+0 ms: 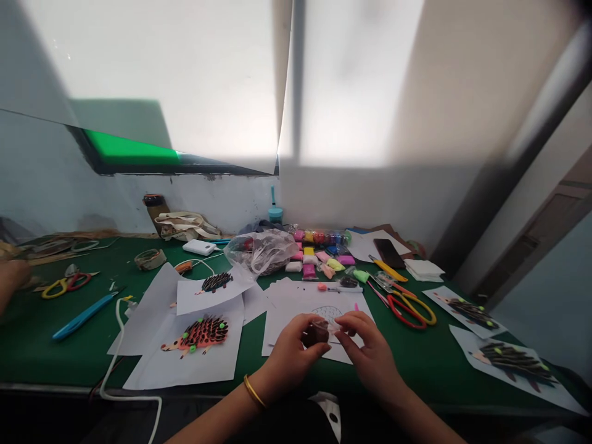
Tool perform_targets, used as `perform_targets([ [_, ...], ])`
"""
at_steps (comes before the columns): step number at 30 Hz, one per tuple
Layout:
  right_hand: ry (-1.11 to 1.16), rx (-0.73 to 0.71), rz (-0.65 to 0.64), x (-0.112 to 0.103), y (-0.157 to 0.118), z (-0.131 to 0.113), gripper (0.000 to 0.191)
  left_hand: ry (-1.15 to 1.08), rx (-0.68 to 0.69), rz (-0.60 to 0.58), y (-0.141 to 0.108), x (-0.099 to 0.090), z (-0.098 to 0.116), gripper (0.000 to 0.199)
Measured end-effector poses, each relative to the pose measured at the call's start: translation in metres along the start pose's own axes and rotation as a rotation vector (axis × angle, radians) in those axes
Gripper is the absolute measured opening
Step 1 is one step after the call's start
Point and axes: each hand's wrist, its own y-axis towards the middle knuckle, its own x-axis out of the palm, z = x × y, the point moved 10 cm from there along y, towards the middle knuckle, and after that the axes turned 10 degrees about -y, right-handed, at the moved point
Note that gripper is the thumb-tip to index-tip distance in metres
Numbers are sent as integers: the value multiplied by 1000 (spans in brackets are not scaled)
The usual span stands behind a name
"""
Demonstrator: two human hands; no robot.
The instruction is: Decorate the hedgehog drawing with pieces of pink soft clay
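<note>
In the middle of the table's near side, my left hand is closed round a dark brown lump of modelling clay. My right hand pinches a clear plastic wrapper at the lump's right side. Both hands are above a stack of white paper, whose top sheet bears a scalloped outline drawing, partly hidden by my fingers. Behind the drawing lie a white pen and a dark wrapped lump. Coloured clay packets are spread beyond the paper.
Hedgehog pictures lie left and right. Red and yellow scissors, a yellow cutter and a phone are on the right. A blue cutter and white cable lie left, near another person's hand.
</note>
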Motion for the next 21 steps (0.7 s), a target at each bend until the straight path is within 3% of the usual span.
perform_targets([
  [12,-215,-183,35,-6,17,-24,5,25,154,8,8,-3,13,36],
  [18,-259,-424,88,-11,13,-53,11,30,172,3,15,-10,14,32],
  [21,-283,-471,83,-11,12,-58,12,2,146,-24,15,-10,11,31],
])
